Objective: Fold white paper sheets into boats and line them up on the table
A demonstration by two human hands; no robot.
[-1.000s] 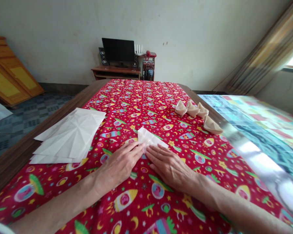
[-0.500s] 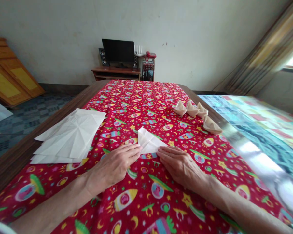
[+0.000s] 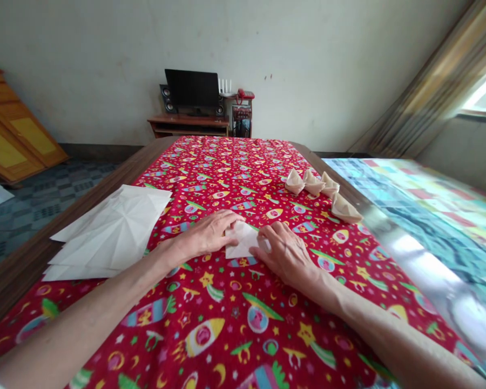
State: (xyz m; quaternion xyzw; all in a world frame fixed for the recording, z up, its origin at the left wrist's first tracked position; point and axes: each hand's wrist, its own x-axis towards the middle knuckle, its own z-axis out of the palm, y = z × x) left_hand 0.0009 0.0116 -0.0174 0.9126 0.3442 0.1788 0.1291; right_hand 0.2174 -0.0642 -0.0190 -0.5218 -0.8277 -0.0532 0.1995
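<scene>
A small folded sheet of white paper (image 3: 240,247) lies on the red patterned cloth (image 3: 230,302) between my hands. My left hand (image 3: 214,231) has its fingers over the upper left corner, with the thumb below, closed on it. At the right corner, my right hand (image 3: 285,254) pinches the paper between thumb and bent fingers. To the left lies a stack of creased white paper sheets (image 3: 121,227). Several folded paper pieces with raised points (image 3: 314,183) stand in a group at the right edge of the cloth.
The cloth covers a dark wooden table (image 3: 8,281). A bed with a patterned cover (image 3: 413,216) is on the right. Against the far wall, a monitor (image 3: 192,88) with speakers stands on a desk (image 3: 186,127), beside a red telephone (image 3: 245,95). A wooden cabinet (image 3: 22,127) is at left.
My left hand has moved up from the paper's lower left side to its upper corner. My right hand's fingers have bent from flat to a pinch. The view has shifted slightly.
</scene>
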